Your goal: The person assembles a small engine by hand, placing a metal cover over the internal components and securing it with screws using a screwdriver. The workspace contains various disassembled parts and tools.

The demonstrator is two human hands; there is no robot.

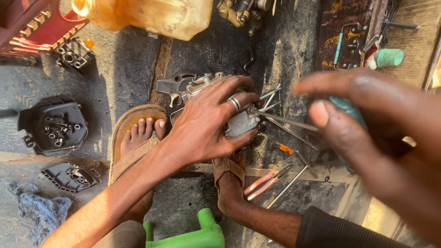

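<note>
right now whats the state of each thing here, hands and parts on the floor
left hand: pressed down on the metal engine part, gripping it
metal engine part: on the floor, held steady
right hand: raised near the camera, blurred, wrapped round a teal handle
teal handle: mostly hidden in the right hand
pliers: lying on the floor, untouched
black cover: lying face up, small bolts inside
yellowish jug: uncapped

A repair workshop — oily concrete floor [133,69] strewn with pliers [266,181], screwdrivers [285,121] (several) and black engine covers [53,124].

Green stool [193,234], pink-handled pliers [264,181], blue rag [39,211], yellowish jug [151,16].
</note>
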